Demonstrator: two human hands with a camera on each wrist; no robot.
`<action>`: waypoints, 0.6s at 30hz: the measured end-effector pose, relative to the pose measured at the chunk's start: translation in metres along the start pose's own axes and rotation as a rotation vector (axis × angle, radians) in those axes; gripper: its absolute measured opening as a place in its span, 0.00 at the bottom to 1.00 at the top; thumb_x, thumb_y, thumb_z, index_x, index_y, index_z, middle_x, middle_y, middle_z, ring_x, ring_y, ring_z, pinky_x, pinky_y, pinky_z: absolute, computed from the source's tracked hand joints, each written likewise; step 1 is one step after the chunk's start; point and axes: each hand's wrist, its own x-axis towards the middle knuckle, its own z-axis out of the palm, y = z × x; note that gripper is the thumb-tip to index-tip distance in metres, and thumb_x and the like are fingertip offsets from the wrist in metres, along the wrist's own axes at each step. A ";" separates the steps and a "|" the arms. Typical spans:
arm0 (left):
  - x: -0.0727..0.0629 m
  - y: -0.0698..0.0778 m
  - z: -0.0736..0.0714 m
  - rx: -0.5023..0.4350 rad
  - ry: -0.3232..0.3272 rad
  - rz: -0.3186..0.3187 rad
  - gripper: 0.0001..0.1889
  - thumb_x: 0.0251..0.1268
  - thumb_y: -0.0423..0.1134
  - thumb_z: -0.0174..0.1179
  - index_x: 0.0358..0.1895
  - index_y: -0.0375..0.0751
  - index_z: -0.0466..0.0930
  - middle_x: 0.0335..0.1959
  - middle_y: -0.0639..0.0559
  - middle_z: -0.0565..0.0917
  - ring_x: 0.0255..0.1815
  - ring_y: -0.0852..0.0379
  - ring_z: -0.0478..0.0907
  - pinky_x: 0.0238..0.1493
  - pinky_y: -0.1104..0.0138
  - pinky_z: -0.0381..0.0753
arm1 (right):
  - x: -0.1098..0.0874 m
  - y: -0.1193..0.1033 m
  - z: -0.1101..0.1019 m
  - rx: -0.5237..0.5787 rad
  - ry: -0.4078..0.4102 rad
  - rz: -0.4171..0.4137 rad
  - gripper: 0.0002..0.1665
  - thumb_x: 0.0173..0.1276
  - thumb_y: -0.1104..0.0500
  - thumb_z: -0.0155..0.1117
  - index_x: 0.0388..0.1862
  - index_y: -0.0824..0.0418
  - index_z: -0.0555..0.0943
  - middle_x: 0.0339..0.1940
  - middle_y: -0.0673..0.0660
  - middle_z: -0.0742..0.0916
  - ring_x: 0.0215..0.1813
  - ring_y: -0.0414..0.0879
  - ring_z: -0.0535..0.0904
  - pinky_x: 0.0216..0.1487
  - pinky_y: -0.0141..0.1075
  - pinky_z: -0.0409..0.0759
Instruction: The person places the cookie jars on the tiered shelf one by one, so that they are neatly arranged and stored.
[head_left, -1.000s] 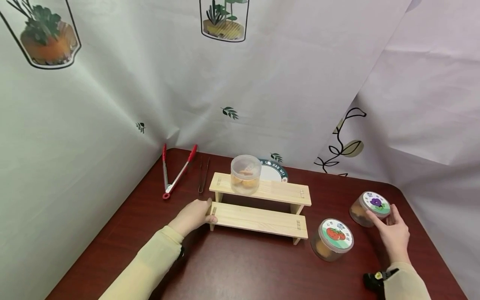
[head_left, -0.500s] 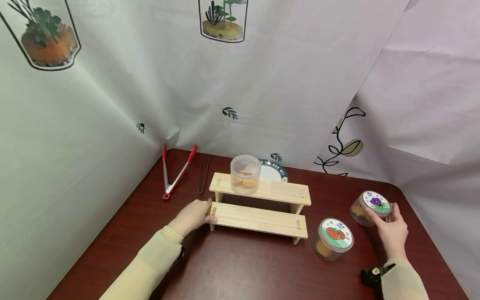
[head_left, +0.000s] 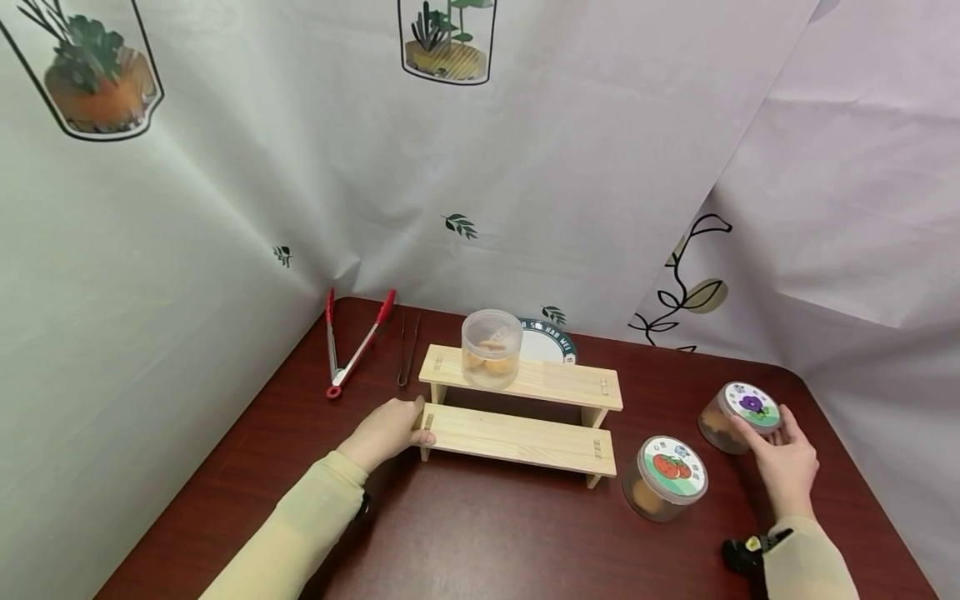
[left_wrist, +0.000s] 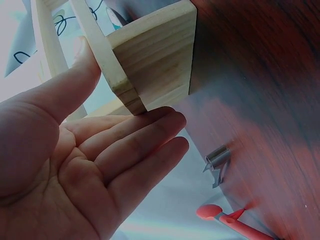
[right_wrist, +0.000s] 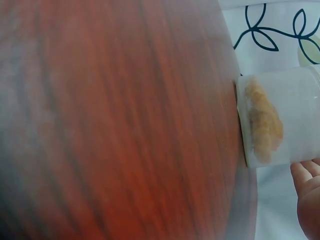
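Observation:
In the head view, my left hand (head_left: 386,433) grips the left end of a two-step wooden shelf (head_left: 517,437), thumb on top of the lower step. The left wrist view shows the thumb on one side of the wooden board (left_wrist: 107,60) and the fingers stretched along the other. At the right, my right hand (head_left: 786,467) holds a clear jar (head_left: 722,423) by its lid, which carries a purple flower picture. Through that jar's wall (right_wrist: 300,115), a light brown piece of food shows in the right wrist view; its base is at the tabletop.
A second lidded jar (head_left: 663,479), with tomatoes pictured on top, stands right of the shelf. On the upper step sits a clear jar (head_left: 491,350) with food inside. Behind it lies a plate (head_left: 551,340). Red-handled tongs (head_left: 352,354) and thin tweezers (head_left: 407,354) lie back left.
My right forearm has shifted very slightly to the left. Both hands keep their places on the shelf and the jar.

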 end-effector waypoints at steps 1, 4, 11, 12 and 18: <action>0.000 0.000 0.000 0.001 -0.001 -0.001 0.24 0.46 0.47 0.71 0.40 0.31 0.76 0.19 0.50 0.76 0.24 0.53 0.76 0.29 0.59 0.76 | 0.000 0.000 0.000 -0.001 0.001 -0.001 0.50 0.59 0.50 0.70 0.76 0.52 0.55 0.74 0.60 0.60 0.73 0.45 0.57 0.64 0.22 0.59; 0.001 0.000 0.000 0.000 -0.008 -0.005 0.26 0.46 0.47 0.71 0.42 0.30 0.76 0.20 0.49 0.77 0.25 0.53 0.76 0.30 0.60 0.76 | -0.001 0.000 -0.001 -0.003 0.006 0.002 0.50 0.59 0.50 0.70 0.76 0.52 0.55 0.74 0.60 0.60 0.73 0.45 0.57 0.64 0.22 0.59; 0.000 0.001 0.001 -0.005 -0.017 -0.018 0.26 0.47 0.47 0.71 0.43 0.30 0.76 0.20 0.50 0.77 0.25 0.53 0.77 0.31 0.59 0.76 | -0.001 0.001 -0.001 -0.009 0.021 0.005 0.49 0.59 0.50 0.70 0.75 0.53 0.57 0.73 0.59 0.62 0.72 0.44 0.59 0.63 0.21 0.60; 0.000 0.001 0.001 -0.004 -0.016 -0.020 0.26 0.47 0.47 0.71 0.43 0.30 0.76 0.20 0.50 0.76 0.25 0.53 0.77 0.31 0.59 0.76 | -0.001 0.001 -0.001 -0.006 0.020 0.005 0.49 0.59 0.50 0.70 0.75 0.52 0.57 0.73 0.60 0.62 0.72 0.44 0.59 0.63 0.21 0.60; 0.000 0.001 0.000 0.001 -0.020 -0.027 0.26 0.47 0.47 0.70 0.44 0.29 0.76 0.20 0.49 0.77 0.25 0.53 0.76 0.31 0.60 0.76 | -0.003 -0.001 0.001 0.017 0.019 0.017 0.48 0.59 0.51 0.70 0.75 0.52 0.58 0.73 0.60 0.62 0.72 0.43 0.59 0.62 0.21 0.61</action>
